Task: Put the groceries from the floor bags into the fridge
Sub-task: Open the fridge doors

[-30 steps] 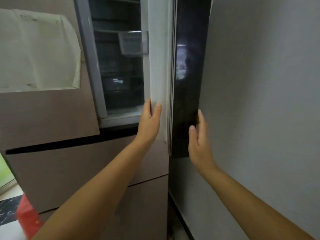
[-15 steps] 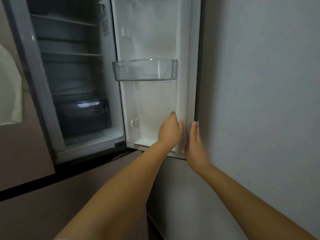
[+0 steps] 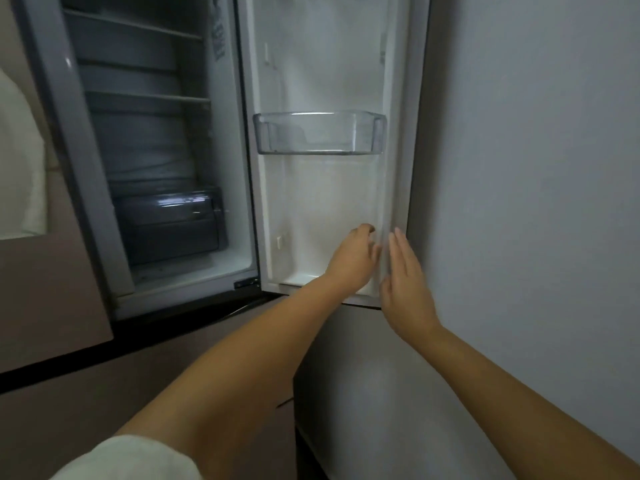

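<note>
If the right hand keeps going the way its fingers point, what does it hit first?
Probably the open fridge door: the right hand points up along the door's outer edge strip, fingers straight. Whether it already touches is unclear.
</note>
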Demonstrator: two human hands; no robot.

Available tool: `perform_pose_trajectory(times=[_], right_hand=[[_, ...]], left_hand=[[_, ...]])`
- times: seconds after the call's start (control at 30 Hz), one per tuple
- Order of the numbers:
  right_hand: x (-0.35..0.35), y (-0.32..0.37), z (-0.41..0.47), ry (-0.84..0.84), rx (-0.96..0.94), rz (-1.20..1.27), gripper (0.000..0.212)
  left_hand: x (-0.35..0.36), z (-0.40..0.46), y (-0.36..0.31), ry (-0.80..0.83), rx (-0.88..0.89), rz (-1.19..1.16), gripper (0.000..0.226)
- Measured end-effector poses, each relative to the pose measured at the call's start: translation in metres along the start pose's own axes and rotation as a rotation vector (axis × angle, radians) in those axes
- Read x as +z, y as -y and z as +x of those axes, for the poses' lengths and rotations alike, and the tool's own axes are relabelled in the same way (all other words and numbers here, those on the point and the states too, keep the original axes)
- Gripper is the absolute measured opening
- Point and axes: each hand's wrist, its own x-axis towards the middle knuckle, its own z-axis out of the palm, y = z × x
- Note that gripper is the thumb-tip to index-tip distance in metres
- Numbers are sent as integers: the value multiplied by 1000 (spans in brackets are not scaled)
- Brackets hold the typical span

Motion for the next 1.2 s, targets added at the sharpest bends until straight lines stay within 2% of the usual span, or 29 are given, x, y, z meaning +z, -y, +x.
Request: perform_pose_trajectory(times=[0.07,0.17,0.3,0.43,0.5,0.57,0.67,0.73,0.8,0.9,0.97,1.07,1.13,1.2], right_hand=[[11,29,-15,-11,-242,72,59],[49,72,-24,138,-370,222,58],[122,133,-10,312,-291,389,51],[182,204,3,489,-220,554,42],[204,239,12,585,-190,598,43],[220,272,22,648,-156,667,45],[233,305,32,623,-91,762,36],[240,312,37,593,9,830,31],[244,310,37,601,39,846,35],[241,318,34,725,76,909,49],[234,331,33,812,153,1001,51],[230,343,38,803,281,1091,43],[228,347,39,785,304,1101,35],[225,349,37,772,315,1089,36]], left_hand=[[-27,-26,26,31,110,44,43],[-83,-64,84,-20,152,416,35],[-178,-104,154,-112,122,947,35],[-266,-130,189,121,198,1420,13],[-296,-126,199,230,289,1545,16],[-313,-117,208,309,387,1604,13],[-324,-103,218,364,498,1616,6],[-327,-98,227,345,559,1619,8],[-327,-98,235,294,600,1613,11],[-324,-100,241,193,637,1596,18],[-322,-101,243,180,637,1591,21],[-321,-102,244,188,660,1614,22],[-320,-104,246,195,680,1624,21],[-319,-105,243,216,689,1629,19]])
